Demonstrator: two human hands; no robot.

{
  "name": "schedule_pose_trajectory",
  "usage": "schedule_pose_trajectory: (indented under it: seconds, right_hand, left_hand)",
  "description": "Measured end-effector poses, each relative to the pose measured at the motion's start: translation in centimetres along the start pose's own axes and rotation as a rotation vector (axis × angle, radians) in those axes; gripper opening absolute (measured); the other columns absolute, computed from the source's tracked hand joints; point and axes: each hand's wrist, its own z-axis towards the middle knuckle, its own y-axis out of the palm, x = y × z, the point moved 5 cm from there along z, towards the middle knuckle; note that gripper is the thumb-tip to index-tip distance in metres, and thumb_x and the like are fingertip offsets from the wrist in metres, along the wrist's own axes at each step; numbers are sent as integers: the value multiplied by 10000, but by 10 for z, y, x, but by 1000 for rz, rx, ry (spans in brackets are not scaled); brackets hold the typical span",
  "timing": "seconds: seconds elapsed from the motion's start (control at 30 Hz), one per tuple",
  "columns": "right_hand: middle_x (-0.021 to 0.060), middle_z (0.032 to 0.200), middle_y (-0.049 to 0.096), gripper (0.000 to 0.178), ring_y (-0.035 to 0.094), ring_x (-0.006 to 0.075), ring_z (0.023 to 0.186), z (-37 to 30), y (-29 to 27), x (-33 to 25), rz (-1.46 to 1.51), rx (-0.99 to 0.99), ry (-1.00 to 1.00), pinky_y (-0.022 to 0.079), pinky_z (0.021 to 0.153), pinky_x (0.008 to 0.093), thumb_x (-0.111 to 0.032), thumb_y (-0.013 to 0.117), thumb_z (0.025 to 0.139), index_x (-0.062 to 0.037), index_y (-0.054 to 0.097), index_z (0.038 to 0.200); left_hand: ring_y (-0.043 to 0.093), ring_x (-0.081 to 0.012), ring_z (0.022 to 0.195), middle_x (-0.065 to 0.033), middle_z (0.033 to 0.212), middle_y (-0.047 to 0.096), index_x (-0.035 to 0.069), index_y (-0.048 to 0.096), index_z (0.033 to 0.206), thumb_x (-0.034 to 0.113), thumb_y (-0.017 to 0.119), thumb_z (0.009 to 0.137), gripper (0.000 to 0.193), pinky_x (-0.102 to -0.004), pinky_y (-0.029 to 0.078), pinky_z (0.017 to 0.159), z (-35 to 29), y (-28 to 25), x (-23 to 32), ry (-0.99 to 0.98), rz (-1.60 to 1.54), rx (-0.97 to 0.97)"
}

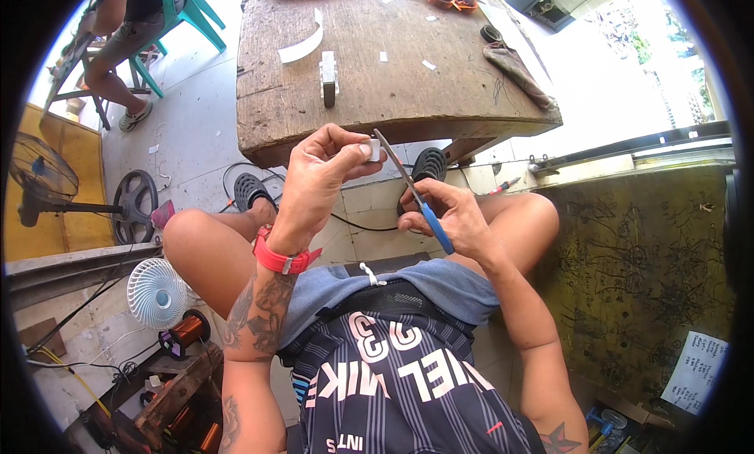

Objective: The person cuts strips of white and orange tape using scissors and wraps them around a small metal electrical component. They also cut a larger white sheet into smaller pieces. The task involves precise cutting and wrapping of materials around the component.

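Over the near edge of the wooden table [361, 136], my left hand [314, 171] pinches a small white piece [374, 149] that looks like paper or tape. My right hand [455, 218] grips a pair of scissors [402, 170] by the blue handles, with the blades pointing up and to the left. The blades lie right beside the white piece; whether they touch it I cannot tell. On the tabletop lie a curled white strip [305, 49] and a narrow grey-and-dark object [328, 81], perhaps a roll seen edge-on.
Small white scraps [428, 64] and a dark cloth [518, 73] lie on the table. Orange-and-black items [452, 1] sit at its far edge. A small white fan [157, 293] and a copper wire spool [186, 333] stand at left. Another person's leg [110, 81] shows at upper left.
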Motion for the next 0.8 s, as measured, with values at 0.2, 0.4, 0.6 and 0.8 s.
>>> schedule_pose_trajectory:
  seconds: [0.2,0.4,0.6,0.8]
  right_hand:
    - [219,1000,721,529,728,328,920,33,-80,-33,-602,365,-142,554,830,441,-348,786,939,-16,563,1286]
    - [237,1075,691,392,683,389,1028,73,-103,-63,-1233,588,-289,528,939,477,-327,662,1015,-24,666,1263]
    - [130,1101,725,319,706,314,1027,48,-15,-80,-386,115,-649,570,899,410,-196,790,926,-78,734,1217]
    - [120,1040,747,256,720,308,993,52,-11,-77,-334,148,-679,582,852,401,-154,787,924,-67,747,1162]
  left_hand:
    - [745,-204,958,-139,1074,729,-51,655,1182,100,720,996,248,-338,636,876,-6,7,15,133,175,-11]
    - [745,-173,939,-129,1053,744,-50,652,1233,109,725,1004,288,-313,629,851,-4,5,20,154,261,4]
    - [736,-156,933,-125,1047,754,-60,653,1241,121,738,999,314,-304,624,846,-5,1,20,136,261,2]
    - [726,-150,967,-117,1076,750,-63,648,1254,159,745,1004,348,-288,601,881,-7,2,21,112,317,-6]
